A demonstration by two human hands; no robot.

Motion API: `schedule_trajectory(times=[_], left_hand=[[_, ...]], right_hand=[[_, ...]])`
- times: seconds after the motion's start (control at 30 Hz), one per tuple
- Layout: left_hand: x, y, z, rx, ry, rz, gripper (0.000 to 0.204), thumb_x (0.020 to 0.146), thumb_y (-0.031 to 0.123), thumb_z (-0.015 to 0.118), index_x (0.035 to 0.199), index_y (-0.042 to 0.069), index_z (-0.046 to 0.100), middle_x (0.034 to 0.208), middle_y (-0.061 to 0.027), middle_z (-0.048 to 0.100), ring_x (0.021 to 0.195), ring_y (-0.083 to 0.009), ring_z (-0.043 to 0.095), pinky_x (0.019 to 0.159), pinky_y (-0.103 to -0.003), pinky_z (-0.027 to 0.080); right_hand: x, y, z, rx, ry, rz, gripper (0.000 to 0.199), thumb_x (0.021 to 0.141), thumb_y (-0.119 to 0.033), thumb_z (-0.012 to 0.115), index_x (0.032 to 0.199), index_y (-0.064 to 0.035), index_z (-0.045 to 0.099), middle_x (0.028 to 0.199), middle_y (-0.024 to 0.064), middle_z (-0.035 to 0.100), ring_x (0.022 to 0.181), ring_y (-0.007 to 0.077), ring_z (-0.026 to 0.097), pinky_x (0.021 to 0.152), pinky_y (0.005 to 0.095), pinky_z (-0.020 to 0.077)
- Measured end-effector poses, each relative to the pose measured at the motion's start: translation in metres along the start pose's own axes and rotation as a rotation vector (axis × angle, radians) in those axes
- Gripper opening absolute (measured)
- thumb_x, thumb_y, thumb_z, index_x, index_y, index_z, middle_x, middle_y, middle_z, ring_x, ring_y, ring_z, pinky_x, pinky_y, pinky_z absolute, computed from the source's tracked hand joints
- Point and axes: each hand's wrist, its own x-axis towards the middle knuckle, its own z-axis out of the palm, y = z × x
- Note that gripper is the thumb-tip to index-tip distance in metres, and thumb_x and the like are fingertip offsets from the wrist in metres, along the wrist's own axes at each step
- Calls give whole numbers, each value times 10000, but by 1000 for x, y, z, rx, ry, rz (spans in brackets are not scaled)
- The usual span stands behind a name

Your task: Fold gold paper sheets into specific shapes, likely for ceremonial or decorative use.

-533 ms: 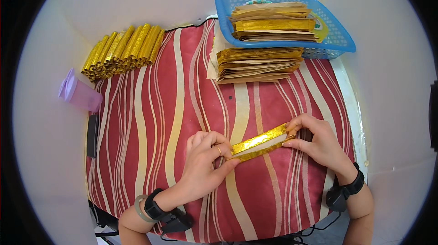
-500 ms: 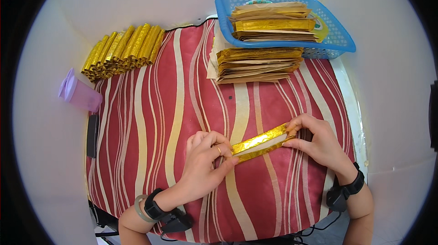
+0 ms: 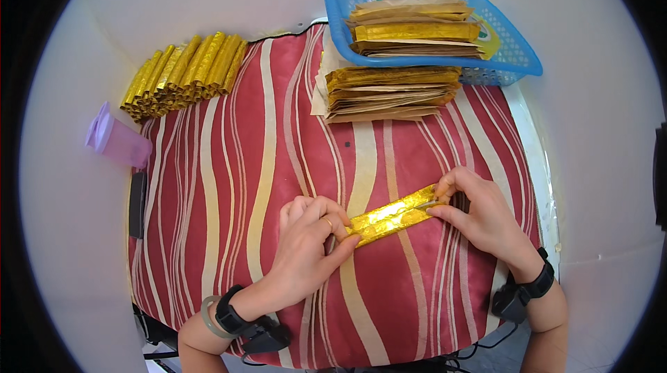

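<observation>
A strip of folded gold foil paper (image 3: 392, 216) stretches between my two hands, just over the striped cloth. My left hand (image 3: 313, 234) pinches its left end between thumb and fingers. At the other end, my right hand (image 3: 472, 203) grips the strip with thumb and forefinger. The two long edges lie folded inward and meet along the middle, with the shiny gold side up. The fingertips partly hide both ends of the strip.
Rolled gold paper tubes (image 3: 184, 70) are heaped at the far left, near a lilac plastic cup (image 3: 118, 138). Gold-and-brown paper sheets (image 3: 389, 91) lie stacked before a blue basket (image 3: 511, 70) holding more sheets. A red striped cloth (image 3: 229, 234) covers the table.
The gold paper's edges have closed inward, so the pale inner strip that showed between them is now covered with gold. Both hands keep hold of the ends.
</observation>
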Motion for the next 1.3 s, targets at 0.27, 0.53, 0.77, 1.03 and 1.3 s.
schedule_trajectory(times=[0.27, 0.53, 0.77, 1.03, 1.3], left_hand=[[0, 1, 1, 25, -3, 5, 222, 756, 73, 740, 724, 91, 521, 937, -17, 544, 911, -215, 444, 834, -348, 312], [1, 1, -1, 1, -9, 9, 180, 792, 73, 688, 741, 86, 516, 940, -34, 530, 906, -223, 440, 831, -354, 299], [1, 1, 0, 28, 1, 39, 179, 790, 66, 682, 747, 82, 508, 937, -52, 507, 908, -240, 435, 821, -360, 297], [1, 2, 1, 144, 32, 100, 210, 765, 71, 711, 767, 79, 501, 946, -83, 474, 892, -262, 439, 788, -384, 322], [4, 1, 0, 153, 50, 130, 190, 779, 65, 705, 948, 120, 637, 985, -62, 512, 950, -259, 474, 841, -392, 356]], right_hand=[[0, -1, -2, -37, -30, -35, 179, 807, -40, 694, 905, -8, 548, 763, 106, 574, 776, 272, 560, 692, 384, 438], [-2, -4, 3, -112, 10, -64, 181, 811, -29, 677, 924, -14, 537, 799, 113, 564, 819, 284, 556, 720, 389, 443], [-4, -6, 6, -190, 51, -81, 198, 808, -20, 678, 929, -18, 521, 822, 121, 562, 840, 293, 556, 733, 389, 446], [-5, -4, 7, -321, 51, -122, 232, 800, -53, 698, 967, -25, 540, 923, 122, 555, 902, 300, 539, 762, 394, 444], [-4, 1, 7, -436, 101, -252, 264, 788, -77, 704, 1010, -41, 565, 1082, 95, 549, 1043, 289, 520, 874, 389, 442]])
